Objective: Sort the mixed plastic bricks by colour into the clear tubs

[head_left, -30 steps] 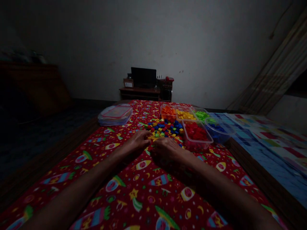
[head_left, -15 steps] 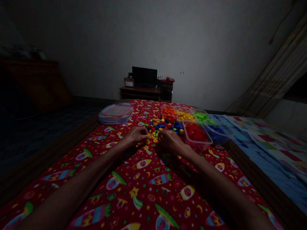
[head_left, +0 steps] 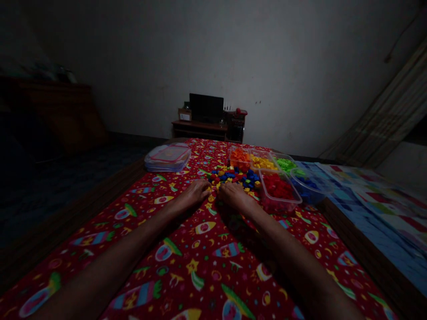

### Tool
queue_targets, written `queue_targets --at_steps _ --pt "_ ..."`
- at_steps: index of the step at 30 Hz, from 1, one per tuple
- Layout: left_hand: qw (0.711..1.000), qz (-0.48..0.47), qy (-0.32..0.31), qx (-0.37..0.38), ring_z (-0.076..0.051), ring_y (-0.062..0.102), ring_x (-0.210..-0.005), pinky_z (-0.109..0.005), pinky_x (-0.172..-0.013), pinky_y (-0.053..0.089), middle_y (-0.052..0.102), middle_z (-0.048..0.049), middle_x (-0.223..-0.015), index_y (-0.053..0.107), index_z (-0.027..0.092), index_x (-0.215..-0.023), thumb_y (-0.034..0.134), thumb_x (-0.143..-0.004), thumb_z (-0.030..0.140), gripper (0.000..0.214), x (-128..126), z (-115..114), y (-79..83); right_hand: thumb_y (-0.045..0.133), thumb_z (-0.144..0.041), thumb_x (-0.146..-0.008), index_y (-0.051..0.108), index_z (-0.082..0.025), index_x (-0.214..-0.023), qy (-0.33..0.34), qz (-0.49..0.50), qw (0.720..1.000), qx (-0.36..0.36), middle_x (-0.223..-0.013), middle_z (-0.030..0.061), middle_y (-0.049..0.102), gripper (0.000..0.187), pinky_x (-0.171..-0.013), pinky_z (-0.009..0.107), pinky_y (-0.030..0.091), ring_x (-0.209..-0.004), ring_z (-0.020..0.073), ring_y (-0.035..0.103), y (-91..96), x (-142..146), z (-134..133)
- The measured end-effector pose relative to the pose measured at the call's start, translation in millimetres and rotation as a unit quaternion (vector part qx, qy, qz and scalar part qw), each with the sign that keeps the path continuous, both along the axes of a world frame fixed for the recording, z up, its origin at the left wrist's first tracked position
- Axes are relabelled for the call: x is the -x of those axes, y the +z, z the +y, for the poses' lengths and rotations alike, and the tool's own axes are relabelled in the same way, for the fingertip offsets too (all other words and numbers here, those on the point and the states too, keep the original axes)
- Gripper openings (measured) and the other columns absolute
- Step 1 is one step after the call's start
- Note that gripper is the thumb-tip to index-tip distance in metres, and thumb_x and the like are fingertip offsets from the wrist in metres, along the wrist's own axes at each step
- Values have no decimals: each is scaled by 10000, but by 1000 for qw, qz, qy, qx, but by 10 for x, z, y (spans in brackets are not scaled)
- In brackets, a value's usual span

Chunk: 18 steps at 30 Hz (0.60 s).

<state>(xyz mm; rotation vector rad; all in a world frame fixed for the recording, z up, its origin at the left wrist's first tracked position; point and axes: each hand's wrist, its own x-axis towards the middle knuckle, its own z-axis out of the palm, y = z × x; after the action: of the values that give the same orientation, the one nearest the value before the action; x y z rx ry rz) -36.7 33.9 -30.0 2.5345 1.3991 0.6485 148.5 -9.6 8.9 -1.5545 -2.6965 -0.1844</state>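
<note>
A loose pile of small plastic building blocks (head_left: 233,174), mixed blue, red, yellow and green, lies on the red patterned cloth (head_left: 200,249). My left hand (head_left: 195,193) is at the pile's near left edge, its fingers bent and closed beside a few yellow blocks. Right of it, a small gap away, my right hand (head_left: 235,195) reaches the pile's near side with its fingers curled down. What either hand's fingertips hold is hidden or too small and dark to make out.
Right of the pile stand clear tubs of blocks sorted by colour: orange (head_left: 240,156), yellow (head_left: 263,162), green (head_left: 285,165), red (head_left: 277,186) and blue (head_left: 308,186). Stacked clear lids (head_left: 167,157) lie at the far left. A monitor (head_left: 206,107) stands behind the table.
The whole view has shifted slightly, so things appear further right. My left hand's fingers have lowered toward the cloth, and my right hand's fingers have bent down at the pile.
</note>
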Motion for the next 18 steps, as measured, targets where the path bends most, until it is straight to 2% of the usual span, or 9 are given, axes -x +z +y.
queue_targets --at_steps 3,5,7,12,15,18 --pt "997 -8 20 69 -181 606 -724 -243 -664 455 672 -29 -737 684 160 -910 517 -761 284 255 8 -67 171 425 -248 -918 608 -130 -1065 8 37 999 -29 -1011 142 644 263 -736 287 384 -922 212 584 -83 -69 73" --pt "994 -17 11 106 -162 600 -676 -218 -622 443 663 0 -676 683 178 -932 520 -757 301 270 -8 -119 226 467 -264 -901 611 -127 -1055 18 66 996 -49 -990 131 645 251 -746 277 369 -910 200 575 -136 -130 119" --pt "994 -10 -15 112 -150 591 -666 -209 -614 435 663 3 -695 678 181 -930 527 -747 288 259 -30 -157 208 479 -255 -895 623 -121 -1001 31 79 995 -50 -916 112 647 224 -728 264 355 -858 180 567 -162 -170 140" --pt "995 -10 -96 19 -137 556 -745 -221 -710 436 637 -36 -834 635 150 -860 521 -723 185 182 -34 -157 -17 486 -222 -898 596 -134 -944 102 97 988 -57 -859 82 612 148 -721 258 363 -781 154 523 -195 -153 62" --pt "996 -25 -83 19 -133 534 -706 -214 -672 427 612 -16 -772 631 148 -830 530 -724 208 159 -10 -139 -68 482 -161 -885 566 -150 -920 143 128 979 -68 -862 72 583 92 -748 266 379 -788 156 493 -265 -134 9" --pt "997 -22 -52 50 -128 520 -635 -202 -588 393 588 4 -676 641 147 -772 538 -701 230 150 -9 -135 5 471 -115 -862 547 -148 -876 158 159 972 -67 -850 66 559 84 -739 269 380 -777 153 464 -314 -149 39"
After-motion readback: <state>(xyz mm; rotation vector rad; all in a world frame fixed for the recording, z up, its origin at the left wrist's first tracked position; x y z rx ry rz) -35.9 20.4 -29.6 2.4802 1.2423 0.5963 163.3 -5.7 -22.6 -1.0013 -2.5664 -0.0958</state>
